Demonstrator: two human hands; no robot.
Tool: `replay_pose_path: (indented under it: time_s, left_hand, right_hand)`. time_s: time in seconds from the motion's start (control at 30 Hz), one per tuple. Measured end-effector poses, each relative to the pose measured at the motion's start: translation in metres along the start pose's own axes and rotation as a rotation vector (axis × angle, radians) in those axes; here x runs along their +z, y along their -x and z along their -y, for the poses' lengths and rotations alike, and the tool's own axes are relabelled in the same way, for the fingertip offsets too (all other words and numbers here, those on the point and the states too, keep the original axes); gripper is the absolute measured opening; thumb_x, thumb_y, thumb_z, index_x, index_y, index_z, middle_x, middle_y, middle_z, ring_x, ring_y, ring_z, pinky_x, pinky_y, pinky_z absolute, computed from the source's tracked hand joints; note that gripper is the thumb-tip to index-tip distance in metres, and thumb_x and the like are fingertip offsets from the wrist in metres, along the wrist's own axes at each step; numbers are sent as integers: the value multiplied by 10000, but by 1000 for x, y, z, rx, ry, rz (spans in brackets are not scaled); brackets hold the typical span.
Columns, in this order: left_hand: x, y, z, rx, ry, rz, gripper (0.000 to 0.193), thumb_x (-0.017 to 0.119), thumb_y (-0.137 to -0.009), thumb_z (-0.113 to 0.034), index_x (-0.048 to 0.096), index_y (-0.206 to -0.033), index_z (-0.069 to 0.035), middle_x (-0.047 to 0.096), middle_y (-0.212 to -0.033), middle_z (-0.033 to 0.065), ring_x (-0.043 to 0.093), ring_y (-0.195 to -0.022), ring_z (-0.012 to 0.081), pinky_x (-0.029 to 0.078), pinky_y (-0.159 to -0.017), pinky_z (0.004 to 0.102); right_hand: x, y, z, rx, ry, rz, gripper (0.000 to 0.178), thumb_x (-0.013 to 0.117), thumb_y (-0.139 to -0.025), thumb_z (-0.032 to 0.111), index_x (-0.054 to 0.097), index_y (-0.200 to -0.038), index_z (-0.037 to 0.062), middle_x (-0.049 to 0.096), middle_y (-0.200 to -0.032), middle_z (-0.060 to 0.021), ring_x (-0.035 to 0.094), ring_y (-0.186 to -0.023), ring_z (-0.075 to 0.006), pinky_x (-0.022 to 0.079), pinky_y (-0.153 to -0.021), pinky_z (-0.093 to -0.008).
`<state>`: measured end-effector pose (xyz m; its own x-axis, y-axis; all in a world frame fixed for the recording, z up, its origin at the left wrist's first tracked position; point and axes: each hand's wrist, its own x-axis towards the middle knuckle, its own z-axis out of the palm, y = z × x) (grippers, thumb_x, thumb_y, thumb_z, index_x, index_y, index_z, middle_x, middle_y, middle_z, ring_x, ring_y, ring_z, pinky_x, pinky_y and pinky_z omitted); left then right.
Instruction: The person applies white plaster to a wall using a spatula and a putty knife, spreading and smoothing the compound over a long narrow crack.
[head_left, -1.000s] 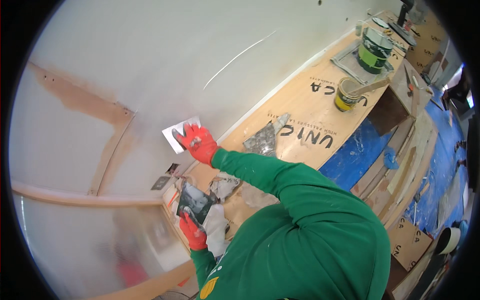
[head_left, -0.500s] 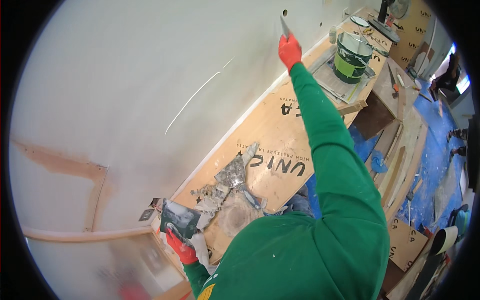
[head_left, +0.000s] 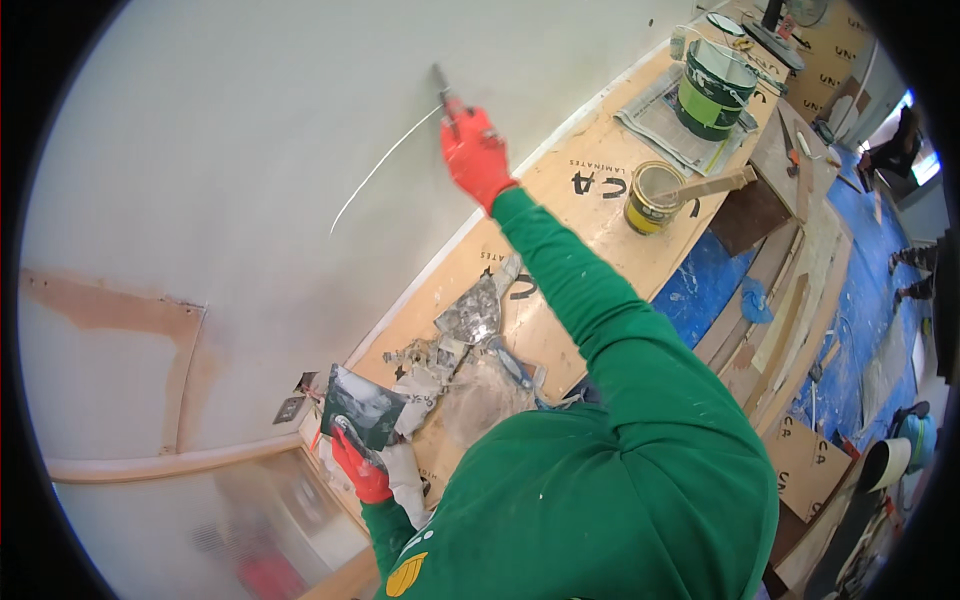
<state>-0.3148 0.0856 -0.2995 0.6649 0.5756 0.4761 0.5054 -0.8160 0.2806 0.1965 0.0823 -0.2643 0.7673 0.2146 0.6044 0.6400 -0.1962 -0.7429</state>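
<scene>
My right hand (head_left: 474,155), in a red glove, grips a trowel (head_left: 441,84) seen nearly edge-on against the pale wall (head_left: 250,130). The blade lies at the upper end of a thin, bright white curved line (head_left: 375,170) on the wall. At the lower left, my left hand (head_left: 362,468), also red-gloved, is closed on a dark square plasterer's hawk (head_left: 365,405) with grey-white smears on its face. My fingers partly hide the hawk's handle. Below the wall, a grey-smeared metal scraper with a wide blade (head_left: 470,312) rests among crumpled plastic on the printed board (head_left: 560,250).
A green bucket (head_left: 712,95) stands on newspaper (head_left: 645,120) at the board's far end. Nearer is an open tin (head_left: 650,205) beside a wooden stick (head_left: 715,185). A wall socket (head_left: 290,409) is near the hawk. Blue sheeting (head_left: 855,270) covers the floor, where a person (head_left: 893,150) is at far right.
My right hand has swung left and nearer along the wall with the trowel, onto the white line's upper end. The open tin has come into sight from behind my arm. My left hand keeps the hawk.
</scene>
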Motion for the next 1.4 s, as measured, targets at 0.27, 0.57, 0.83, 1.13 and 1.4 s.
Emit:
replay_pose_path:
  time_s: [0.27, 0.57, 0.83, 1.13, 1.4]
  left_hand:
    - [-33, 52, 72, -71, -32, -49, 474, 433, -948, 5, 402, -1420, 36, 469, -1392, 251, 448, -1271, 412, 355, -1082, 440]
    - [-59, 62, 71, -208, 97, -265, 676, 653, -840, -38, 357, -1445, 24, 515, -1344, 227, 487, -1259, 347, 420, -1042, 424]
    - [-75, 24, 45, -188, 356, -24, 516, 660, -907, -219, 475, -1338, -4, 604, -1223, 153, 592, -1104, 308, 471, -952, 389]
    - [-93, -23, 19, -641, 1262, -483, 332, 455, -1024, -265, 516, -1258, -39, 647, -1014, 143, 652, -746, 196, 549, -526, 263]
    - [-49, -46, -19, -443, 762, -388, 558, 561, -900, -7, 382, -1428, -9, 593, -1136, 89, 587, -867, 132, 528, -674, 249]
  right_hand:
    - [60, 127, 136, -40, -158, 153, 525, 638, -856, 100, 509, -1363, 142, 564, -1127, -182, 581, -980, -377, 499, -802, -451]
    - [72, 231, 231, -234, -438, 536, 516, 584, -883, 47, 475, -1381, 118, 561, -1208, -155, 564, -1108, -365, 511, -871, -416]
    - [-52, 252, 276, -1094, -579, 904, 516, 611, -875, 213, 491, -1376, 241, 547, -1137, -162, 585, -1021, -312, 493, -868, -430]
    - [-39, 209, 54, -673, 77, 930, 439, 542, -905, 181, 498, -1337, 115, 591, -1194, -116, 577, -1116, -313, 490, -885, -433]
    - [-56, -41, -196, 361, 11, -193, 431, 472, -932, 180, 481, -1347, 64, 666, -1002, -234, 638, -930, -405, 495, -811, -486]
